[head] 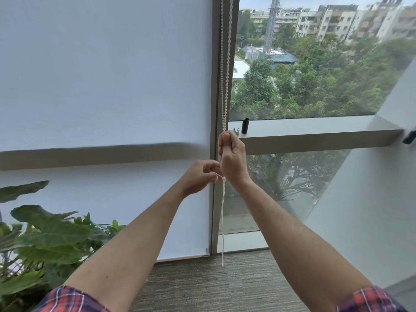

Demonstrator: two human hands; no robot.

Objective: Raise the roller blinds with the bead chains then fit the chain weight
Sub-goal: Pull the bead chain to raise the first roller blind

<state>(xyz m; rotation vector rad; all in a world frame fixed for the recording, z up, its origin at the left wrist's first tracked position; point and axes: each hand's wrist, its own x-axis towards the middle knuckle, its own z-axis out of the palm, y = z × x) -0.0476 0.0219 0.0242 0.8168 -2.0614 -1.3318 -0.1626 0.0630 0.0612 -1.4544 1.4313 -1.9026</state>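
Note:
A white bead chain (225,70) hangs in two strands along the grey window post and runs down to just above the carpet. My right hand (231,158) grips the chain in a fist at sill height. Just below and to its left, my left hand (200,176) has its fingers curled at the chain; whether it pinches a strand I cannot tell. The white roller blind (101,75) on the left pane is down to near the floor. The right pane shows no blind. A black cylinder, the chain weight (245,125), stands on the sill beside a small clear piece (236,131).
The grey sill (315,134) crosses the right pane at hand height. A leafy plant (45,239) fills the lower left corner. A dark object (409,137) sits at the sill's far right end. Striped carpet (225,287) lies below, and a white angled wall stands at the right.

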